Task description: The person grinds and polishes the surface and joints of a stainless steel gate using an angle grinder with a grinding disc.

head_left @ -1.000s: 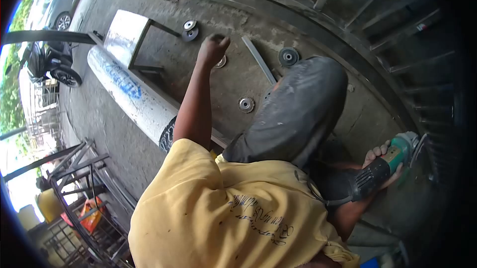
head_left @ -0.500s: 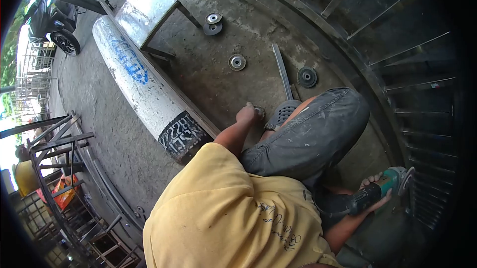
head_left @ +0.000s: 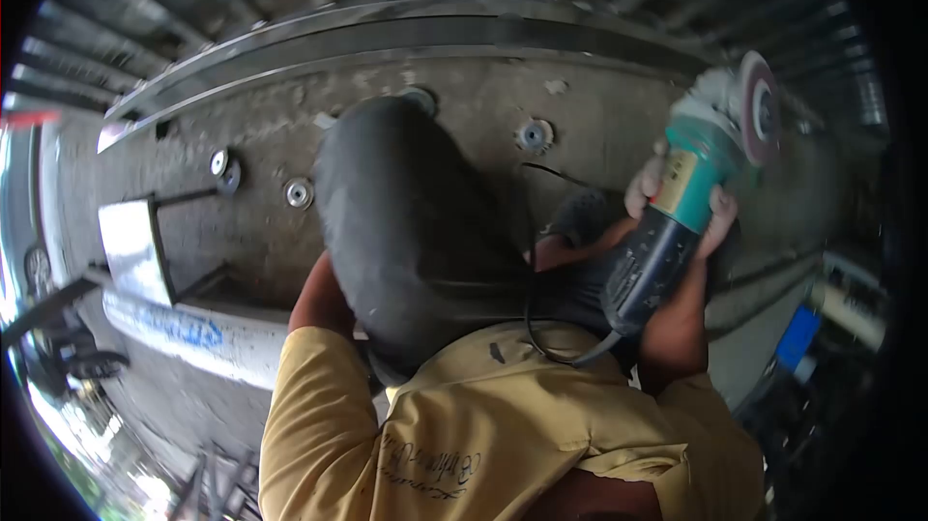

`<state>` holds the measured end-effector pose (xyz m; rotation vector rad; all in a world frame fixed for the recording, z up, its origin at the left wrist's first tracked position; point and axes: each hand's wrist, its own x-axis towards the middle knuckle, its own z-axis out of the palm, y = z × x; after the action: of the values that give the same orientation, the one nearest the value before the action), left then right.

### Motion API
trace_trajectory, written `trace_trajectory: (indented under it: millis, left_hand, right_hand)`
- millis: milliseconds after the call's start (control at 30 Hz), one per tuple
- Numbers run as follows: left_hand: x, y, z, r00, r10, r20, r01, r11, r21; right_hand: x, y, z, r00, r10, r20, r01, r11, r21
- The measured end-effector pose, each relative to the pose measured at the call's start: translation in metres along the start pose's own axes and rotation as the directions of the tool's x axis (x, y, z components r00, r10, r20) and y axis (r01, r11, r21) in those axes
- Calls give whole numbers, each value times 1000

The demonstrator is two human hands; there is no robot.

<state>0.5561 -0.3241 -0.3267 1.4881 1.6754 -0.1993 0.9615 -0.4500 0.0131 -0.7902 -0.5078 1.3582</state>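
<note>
My right hand (head_left: 682,204) is wrapped around the green and black body of an angle grinder (head_left: 646,265), raised at the right. A pinkish-white disc (head_left: 761,109) is mounted on the grinder's head and faces right. From the rear end of the handle a black cord (head_left: 529,260) loops across my lap. My left forearm (head_left: 324,297) goes down beside my bent, grey-trousered knee (head_left: 401,202). The knee hides my left hand and whatever it touches.
Grinding discs lie on the floor, including one beyond my knee (head_left: 300,194) and one farther right (head_left: 535,136). A long metal frame with bars (head_left: 483,33) crosses ahead. To the left are a metal stand (head_left: 133,243) and a white pillar (head_left: 208,337). A blue object (head_left: 797,337) is at right.
The view has swung to the right. The angle grinder in my right hand has come up from low at my side. My left hand, earlier on the floor by my shoe, is now hidden.
</note>
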Motion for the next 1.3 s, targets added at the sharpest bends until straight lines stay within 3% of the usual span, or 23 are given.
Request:
trace_trajectory:
  millis: [100, 200, 400, 567, 667, 767, 833, 867, 900, 967, 1000, 1033, 1067, 1100, 1133, 1167, 1200, 1233, 1300]
  left_hand:
    - [24, 8, -10, 999, -26, 18, 25, 996, 91]
    - [43, 13, -16, 998, -46, 30, 42, 989, 140]
    - [58, 15, -23, 996, -66, 65, 58, 991, 122]
    - [47, 24, -48, 992, -44, 122, 50, 998, -49]
    - [35, 29, -76, 984, 10, 178, 32, 972, -231]
    - [24, 60, -135, 957, 125, 261, 1, 901, -435]
    - [19, 97, -202, 935, 201, 294, -45, 886, -462]
    - [13, 122, -235, 926, 249, 285, -111, 898, -425]
    - [7, 148, -269, 914, 297, 275, -178, 905, -386]
    - [-49, 215, -299, 868, 482, 117, -454, 867, -204]
    - [-79, 248, -303, 852, 513, 101, -486, 848, -209]
    - [-103, 275, -302, 836, 542, 88, -515, 830, -216]
    - [-114, 289, -298, 750, 647, 140, -590, 749, -300]
    - [-105, 277, -313, 724, 681, 111, -659, 731, -177]
    - [-69, 241, -322, 512, 859, 6, -839, 499, 219]
    - [-67, 235, -312, 483, 875, -41, -831, 473, 292]
    - [-78, 247, -292, 583, 811, -55, -804, 585, 109]
    - [-97, 264, -268, 700, 711, -62, -711, 688, -146]
    - [-109, 277, -235, 766, 642, -48, -621, 718, -314]
  right_hand:
    - [4, -6, -1, 999, 48, 15, -49, 997, 63]
    - [6, -5, 13, 997, 6, -79, 1, 997, 82]
    - [4, -12, 10, 984, -23, -177, 35, 997, 66]
    - [5, -17, 3, 991, -81, -109, 89, 993, 72]
    - [6, -13, -9, 997, 57, -44, -43, 963, 268]
    - [9, -18, 6, 991, 122, -55, -98, 943, 317]
    - [27, -11, 31, 998, 43, -48, -25, 950, 312]
    - [29, -9, 37, 995, 86, -42, -68, 943, 327]
    - [35, 1, 46, 1000, 9, -17, -2, 931, 365]
    - [38, 3, 63, 995, 82, 62, -100, 919, 381]
    - [38, 10, 68, 994, 101, 33, -106, 944, 311]
    - [40, 13, 77, 997, -53, 64, 29, 941, 336]
    - [40, 20, 80, 991, -60, 118, 16, 940, 339]
    - [39, 23, 84, 983, -126, 137, 66, 925, 375]
    - [34, 22, 85, 980, -143, 137, 86, 931, 356]
    - [30, 20, 87, 978, -159, 138, 105, 936, 336]
    - [25, 19, 88, 975, -176, 138, 125, 940, 317]
    - [24, 16, 84, 962, -122, 242, 42, 950, 309]
    - [20, 19, 85, 971, -154, 185, 98, 955, 279]
